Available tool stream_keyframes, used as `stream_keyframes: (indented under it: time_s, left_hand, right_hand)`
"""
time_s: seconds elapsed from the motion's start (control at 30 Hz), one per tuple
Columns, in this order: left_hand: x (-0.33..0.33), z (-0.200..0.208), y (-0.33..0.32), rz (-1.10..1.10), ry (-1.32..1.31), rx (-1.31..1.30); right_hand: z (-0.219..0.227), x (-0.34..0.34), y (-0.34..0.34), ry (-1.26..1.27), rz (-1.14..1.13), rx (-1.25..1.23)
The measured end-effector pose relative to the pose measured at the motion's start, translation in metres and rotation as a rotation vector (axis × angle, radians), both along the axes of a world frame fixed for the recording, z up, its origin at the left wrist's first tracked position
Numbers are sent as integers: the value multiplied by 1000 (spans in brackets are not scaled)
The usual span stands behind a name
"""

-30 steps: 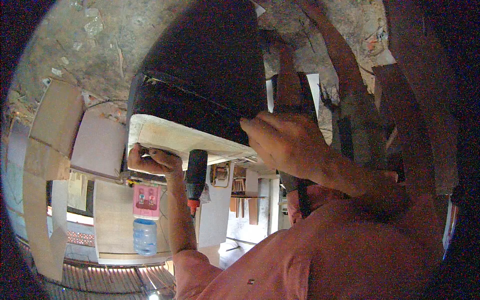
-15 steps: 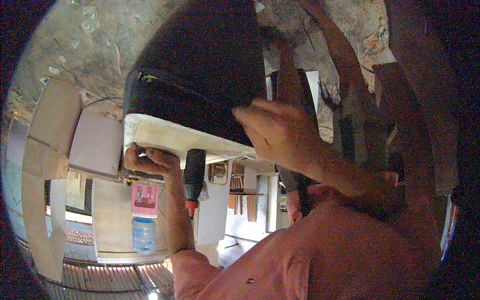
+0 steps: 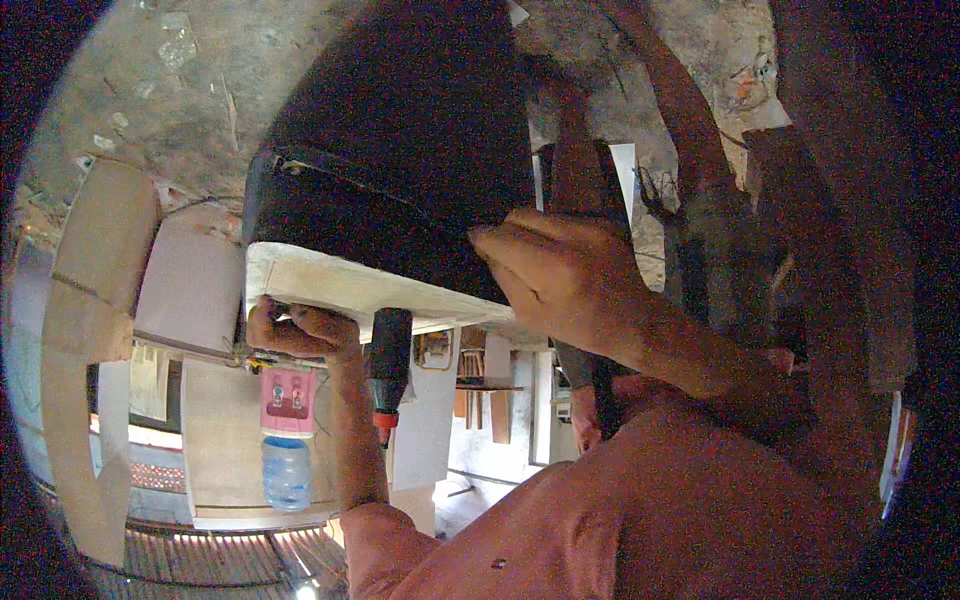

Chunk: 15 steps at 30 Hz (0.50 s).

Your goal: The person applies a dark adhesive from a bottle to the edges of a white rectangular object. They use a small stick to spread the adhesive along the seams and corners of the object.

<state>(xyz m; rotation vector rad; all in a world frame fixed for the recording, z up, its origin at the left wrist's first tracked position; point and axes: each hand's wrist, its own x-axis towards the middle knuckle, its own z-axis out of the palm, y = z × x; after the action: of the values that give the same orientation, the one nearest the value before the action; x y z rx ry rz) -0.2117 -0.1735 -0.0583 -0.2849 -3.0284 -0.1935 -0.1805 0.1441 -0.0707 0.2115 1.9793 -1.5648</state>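
Observation:
A large piece of black material (image 3: 400, 110) lies before me, its near side edged by a cream panel (image 3: 350, 278). My left hand (image 3: 303, 328) is closed, with curled fingers against the panel's left part; what they grip is hidden. Close by, my right hand (image 3: 565, 262) is closed too, thumb and fingers pressed together at the black material's right side. Anything in that pinch is too dark to make out. Between my hands, a black tapered bottle-like object (image 3: 389, 350) with a red tip touches or overlaps the panel's edge.
A pink water dispenser (image 3: 288, 400) with a blue bottle (image 3: 287, 472) appears upside down at the lower left. Pale boards (image 3: 190, 270) stand at the left. Debris dots the grey floor (image 3: 150, 100). Dim bare legs (image 3: 690, 110) show at the upper right.
The panel and the black bottle-like object sit slightly lower in view, and more of the red tip shows. My right hand has shifted slightly; my left stays at the panel.

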Motion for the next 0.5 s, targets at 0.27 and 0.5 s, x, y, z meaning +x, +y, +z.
stream_keyframes:
  time_s: [0.27,0.5]
  left_hand:
    - [0,-3,-2,29,11,62]
    - [1,1,5,14,12,-27]
  right_hand:
    - [2,3,2,38,-26,7]
    - [-2,9,4,42,23,24]
